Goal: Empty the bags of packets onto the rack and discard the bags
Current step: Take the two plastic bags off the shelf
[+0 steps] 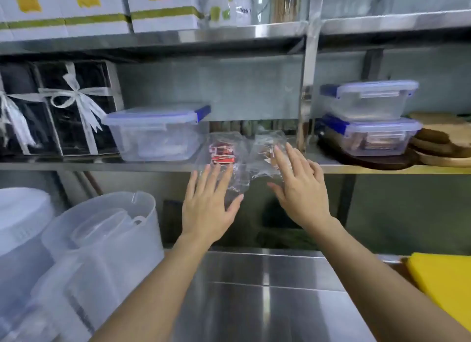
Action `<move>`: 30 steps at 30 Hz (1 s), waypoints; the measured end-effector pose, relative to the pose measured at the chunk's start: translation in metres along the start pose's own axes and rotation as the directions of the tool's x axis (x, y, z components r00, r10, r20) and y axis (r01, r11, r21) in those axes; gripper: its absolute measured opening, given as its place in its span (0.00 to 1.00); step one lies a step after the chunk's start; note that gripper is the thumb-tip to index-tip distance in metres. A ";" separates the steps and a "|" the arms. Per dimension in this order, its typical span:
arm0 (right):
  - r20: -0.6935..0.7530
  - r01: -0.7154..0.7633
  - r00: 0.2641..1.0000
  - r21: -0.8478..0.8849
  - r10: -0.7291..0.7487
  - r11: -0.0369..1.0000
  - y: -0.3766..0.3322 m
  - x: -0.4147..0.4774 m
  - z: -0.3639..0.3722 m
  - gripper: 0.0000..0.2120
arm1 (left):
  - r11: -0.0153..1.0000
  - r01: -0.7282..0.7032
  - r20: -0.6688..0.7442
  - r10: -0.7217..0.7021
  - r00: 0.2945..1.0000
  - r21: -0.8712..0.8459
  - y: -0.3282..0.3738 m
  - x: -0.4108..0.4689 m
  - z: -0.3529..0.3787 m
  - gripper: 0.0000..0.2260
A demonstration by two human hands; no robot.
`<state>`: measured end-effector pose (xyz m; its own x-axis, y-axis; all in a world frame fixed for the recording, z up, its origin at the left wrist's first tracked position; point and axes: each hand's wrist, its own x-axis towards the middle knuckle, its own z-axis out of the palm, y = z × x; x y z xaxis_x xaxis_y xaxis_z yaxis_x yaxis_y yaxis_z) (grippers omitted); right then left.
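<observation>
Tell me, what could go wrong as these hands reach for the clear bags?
The two clear plastic bags drape over the steel shelf's front edge, so a nudge from the open left hand or right hand might drop them. Tipped out, the small red packets could slide off that edge.

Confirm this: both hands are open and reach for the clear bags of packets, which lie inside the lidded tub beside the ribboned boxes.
Wrong in one respect. The head view shows the left hand and right hand open and reaching for the clear bags of packets, but these lie on the rack shelf, just right of the lidded tub, not inside it.
</observation>
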<state>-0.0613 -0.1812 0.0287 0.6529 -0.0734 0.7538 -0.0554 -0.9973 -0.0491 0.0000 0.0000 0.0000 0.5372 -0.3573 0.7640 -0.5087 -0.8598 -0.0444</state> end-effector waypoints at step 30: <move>-0.172 0.072 0.981 -0.109 -0.090 0.991 -0.017 0.009 -0.079 0.08 | 0.975 -0.168 -0.029 0.174 0.984 0.144 0.001 0.022 -0.118 0.14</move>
<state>-0.1140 -0.1646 0.0885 0.5156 0.0196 0.8566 -0.0899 -0.9930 0.0768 -0.0678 0.0347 0.0933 0.4213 -0.4906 0.7628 -0.4897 -0.8310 -0.2640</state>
